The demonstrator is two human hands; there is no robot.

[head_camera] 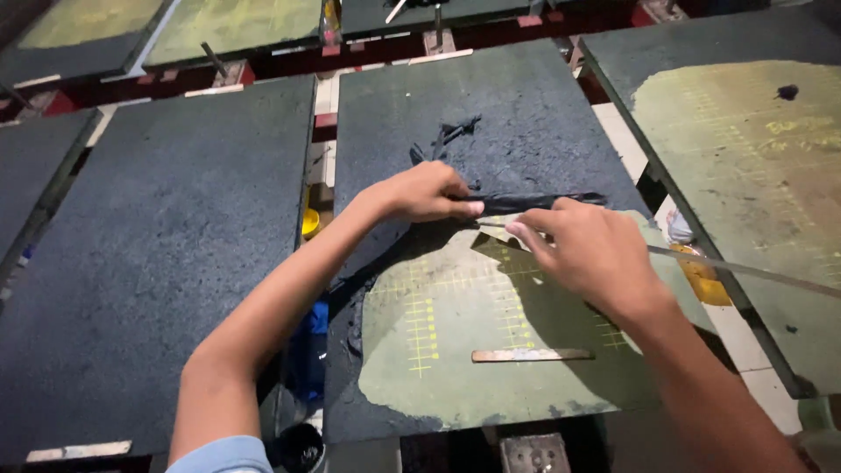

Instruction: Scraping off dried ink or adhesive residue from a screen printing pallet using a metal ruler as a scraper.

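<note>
My left hand [429, 191] pinches the left end of a rolled-up strip of black coating [534, 201] that lies across the middle board [526, 114]. My right hand [587, 250] grips the same black layer at its peeled edge, just to the right, and a thin metal blade [745, 270] runs out from under it to the right. Below the strip, the board shows bare green surface with yellow grid marks [438, 324]. Above it the board is still covered in dark rough coating, with a small heap of black scraps [451, 136].
A flat metal strip [533, 355] lies on the green area near the front edge. Dark-coated boards stand to the left [166, 245] and a partly scraped green board to the right [753, 175]. A yellow object [311, 222] sits in the gap between boards.
</note>
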